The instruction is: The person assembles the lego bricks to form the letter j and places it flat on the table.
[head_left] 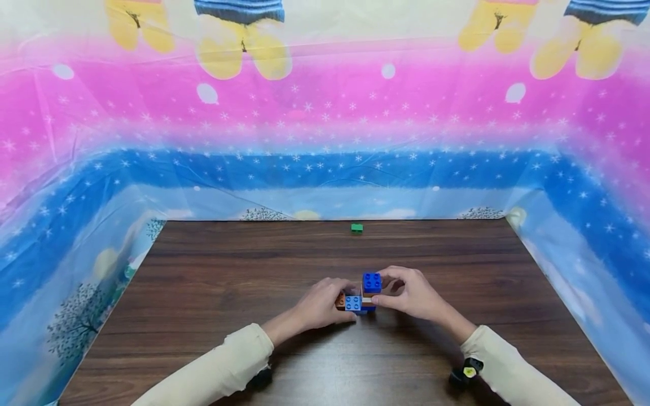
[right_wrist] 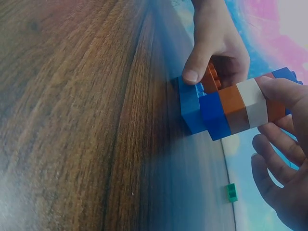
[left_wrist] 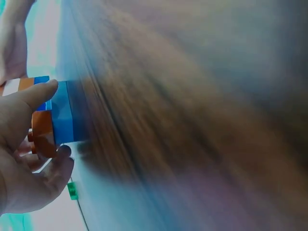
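Note:
A small building-brick model stands on the table between the hands. Its base is a light blue brick [right_wrist: 191,108], with an orange brick [left_wrist: 44,134] on the left end. On the right end rises a brick tower [right_wrist: 236,108] of dark blue, orange, white, orange and, at the top, a dark blue brick [head_left: 372,281]. My left hand [head_left: 325,304] holds the base from the left, thumb on its near side and fingers on the far side. From the right, my right hand [head_left: 413,293] pinches the upper part of the tower between thumb and fingers.
A green brick [head_left: 357,228] sits near the far edge of the dark wooden table [head_left: 228,254]. A patterned pink and blue cloth [head_left: 325,113] hangs around the table's back and sides.

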A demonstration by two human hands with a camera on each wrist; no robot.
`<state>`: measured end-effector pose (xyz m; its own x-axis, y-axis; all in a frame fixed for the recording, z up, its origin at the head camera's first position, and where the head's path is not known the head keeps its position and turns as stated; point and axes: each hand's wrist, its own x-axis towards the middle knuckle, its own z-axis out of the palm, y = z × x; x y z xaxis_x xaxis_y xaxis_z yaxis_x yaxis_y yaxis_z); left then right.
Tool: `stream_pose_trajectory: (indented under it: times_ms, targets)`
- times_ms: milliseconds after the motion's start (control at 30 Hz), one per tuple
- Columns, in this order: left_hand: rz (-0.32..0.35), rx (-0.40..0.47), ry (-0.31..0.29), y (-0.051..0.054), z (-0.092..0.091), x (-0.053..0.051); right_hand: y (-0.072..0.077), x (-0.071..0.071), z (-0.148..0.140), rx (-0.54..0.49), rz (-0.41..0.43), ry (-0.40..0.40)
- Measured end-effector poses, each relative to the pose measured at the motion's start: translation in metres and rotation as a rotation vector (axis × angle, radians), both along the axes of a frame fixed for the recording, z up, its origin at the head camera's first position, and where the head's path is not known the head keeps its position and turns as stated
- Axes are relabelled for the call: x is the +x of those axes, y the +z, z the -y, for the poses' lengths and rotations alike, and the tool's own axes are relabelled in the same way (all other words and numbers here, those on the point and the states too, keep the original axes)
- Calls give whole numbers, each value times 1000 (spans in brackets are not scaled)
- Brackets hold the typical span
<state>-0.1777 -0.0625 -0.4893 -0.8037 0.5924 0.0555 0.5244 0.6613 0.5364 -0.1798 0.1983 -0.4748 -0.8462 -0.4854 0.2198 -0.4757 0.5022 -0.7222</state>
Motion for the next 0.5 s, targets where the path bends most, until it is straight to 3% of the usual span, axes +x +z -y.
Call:
stream_pose_trajectory:
  times_ms: [200, 500]
  targets:
    - [-19, 15, 38, 3, 13, 6, 0, 2, 0, 1, 13, -11]
    - [-58, 36, 44, 3, 26, 12, 1, 4, 0, 0, 18, -19]
